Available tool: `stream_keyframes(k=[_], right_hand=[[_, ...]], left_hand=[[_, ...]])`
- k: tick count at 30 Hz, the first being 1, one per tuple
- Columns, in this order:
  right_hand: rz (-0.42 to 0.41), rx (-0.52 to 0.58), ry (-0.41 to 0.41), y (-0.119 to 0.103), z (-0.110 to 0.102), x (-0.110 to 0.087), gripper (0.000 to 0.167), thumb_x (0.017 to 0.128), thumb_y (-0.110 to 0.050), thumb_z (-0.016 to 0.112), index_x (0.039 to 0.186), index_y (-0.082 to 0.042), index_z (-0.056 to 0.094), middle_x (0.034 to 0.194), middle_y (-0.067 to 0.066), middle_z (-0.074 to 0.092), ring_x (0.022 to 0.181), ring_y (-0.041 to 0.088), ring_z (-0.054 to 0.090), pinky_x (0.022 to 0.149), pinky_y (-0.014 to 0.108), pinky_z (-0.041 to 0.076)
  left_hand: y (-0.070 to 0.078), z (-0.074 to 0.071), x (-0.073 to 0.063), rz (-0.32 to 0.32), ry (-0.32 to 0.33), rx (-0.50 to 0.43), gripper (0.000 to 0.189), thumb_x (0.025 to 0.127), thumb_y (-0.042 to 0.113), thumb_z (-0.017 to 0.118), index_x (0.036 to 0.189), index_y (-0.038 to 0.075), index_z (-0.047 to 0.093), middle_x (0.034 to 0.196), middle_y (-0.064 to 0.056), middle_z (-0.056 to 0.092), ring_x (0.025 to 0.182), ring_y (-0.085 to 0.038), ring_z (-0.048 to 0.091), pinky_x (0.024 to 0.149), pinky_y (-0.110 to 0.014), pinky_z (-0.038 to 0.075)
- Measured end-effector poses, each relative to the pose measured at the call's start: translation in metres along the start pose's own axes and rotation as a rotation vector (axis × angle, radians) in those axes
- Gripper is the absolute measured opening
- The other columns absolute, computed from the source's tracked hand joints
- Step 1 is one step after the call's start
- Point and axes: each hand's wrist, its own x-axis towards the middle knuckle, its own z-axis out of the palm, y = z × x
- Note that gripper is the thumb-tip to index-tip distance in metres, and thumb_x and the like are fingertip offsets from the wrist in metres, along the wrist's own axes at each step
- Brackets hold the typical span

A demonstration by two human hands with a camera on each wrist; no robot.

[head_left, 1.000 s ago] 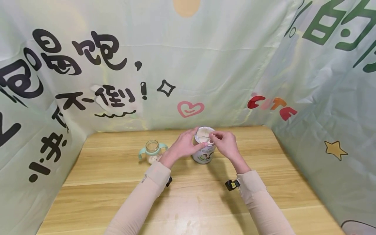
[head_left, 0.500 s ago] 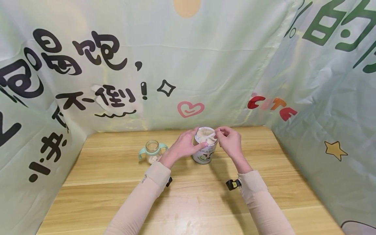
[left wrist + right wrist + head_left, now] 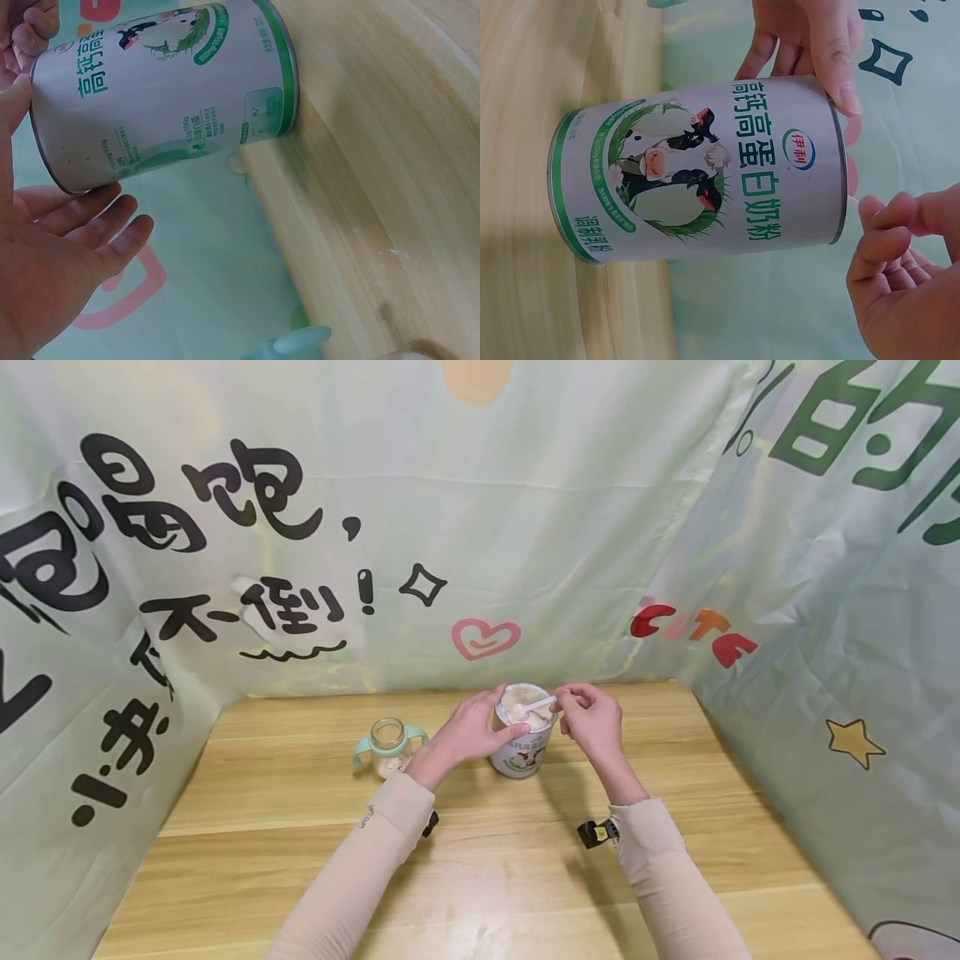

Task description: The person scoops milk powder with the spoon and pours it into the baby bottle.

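Note:
An open can of milk powder [image 3: 517,763] stands upright near the back of the table; a cow shows on its label [image 3: 671,154] in the right wrist view. My left hand [image 3: 468,729] holds the can by its upper rim, thumb on the near side and fingers around the far side. At the can's right edge, my right hand [image 3: 594,722] pinches the handle of a white scoop [image 3: 539,703], whose other end reaches over the pale powder inside the can. In the right wrist view the right hand [image 3: 911,274] hides most of the scoop.
Left of the can stands a lidless baby bottle [image 3: 388,735] with mint-green side handles; the left forearm partly covers it. A printed fabric backdrop [image 3: 525,527] rises behind the wooden table [image 3: 480,877]. White specks [image 3: 396,253] lie on the wood.
My right hand has drawn back slightly to the right from over the can's mouth, and the scoop now shows clearly across the opening. The left hand and can stay in place.

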Motion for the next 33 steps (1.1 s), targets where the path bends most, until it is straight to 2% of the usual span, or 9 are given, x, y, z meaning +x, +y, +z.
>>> stream_keyframes(k=[8, 16, 23, 27, 33], right_hand=[[0.019, 0.101, 0.003, -0.001, -0.001, 0.000, 0.026, 0.102, -0.016, 0.064, 0.114, 0.006, 0.071, 0.073, -0.004, 0.073, 0.048, 0.005, 0.056, 0.048, 0.018, 0.046], [0.088, 0.212, -0.005, -0.001, -0.002, 0.000, 0.029, 0.102, -0.011, 0.063, 0.119, 0.012, 0.067, 0.071, -0.005, 0.073, 0.049, 0.005, 0.056, 0.048, 0.017, 0.046], [0.129, 0.273, 0.026, -0.006, -0.005, 0.001, 0.019, 0.101, -0.011, 0.063, 0.110, 0.006, 0.068, 0.069, -0.003, 0.073, 0.048, 0.005, 0.054, 0.047, 0.017, 0.045], [0.126, 0.304, 0.035, -0.008, -0.007, 0.000, 0.012, 0.101, -0.010, 0.064, 0.104, 0.000, 0.069, 0.069, -0.001, 0.074, 0.047, 0.005, 0.053, 0.047, 0.017, 0.044], [0.107, 0.314, 0.034, -0.012, -0.008, 0.000, 0.013, 0.101, -0.011, 0.064, 0.105, 0.000, 0.069, 0.070, -0.003, 0.074, 0.048, 0.005, 0.054, 0.048, 0.017, 0.044]], left_hand=[[0.001, -0.002, -0.001, 0.001, -0.001, -0.013, 0.095, 0.097, 0.058, 0.069, 0.162, -0.001, 0.034, 0.163, -0.024, 0.045, 0.151, -0.039, 0.045, 0.125, -0.052, 0.039], [0.000, -0.002, -0.001, 0.001, 0.005, -0.030, 0.094, 0.096, 0.056, 0.071, 0.162, -0.001, 0.035, 0.162, -0.024, 0.045, 0.151, -0.040, 0.045, 0.125, -0.053, 0.039], [0.000, -0.001, 0.000, -0.009, 0.004, -0.056, 0.095, 0.096, 0.058, 0.071, 0.163, 0.001, 0.034, 0.165, -0.023, 0.042, 0.153, -0.040, 0.042, 0.126, -0.054, 0.038], [0.000, -0.001, -0.001, -0.013, 0.003, -0.062, 0.095, 0.096, 0.058, 0.070, 0.163, 0.002, 0.034, 0.165, -0.023, 0.043, 0.153, -0.040, 0.042, 0.126, -0.054, 0.037], [-0.001, -0.001, -0.001, -0.010, 0.000, -0.052, 0.096, 0.097, 0.060, 0.069, 0.164, 0.002, 0.033, 0.165, -0.022, 0.042, 0.153, -0.040, 0.042, 0.126, -0.055, 0.037]])
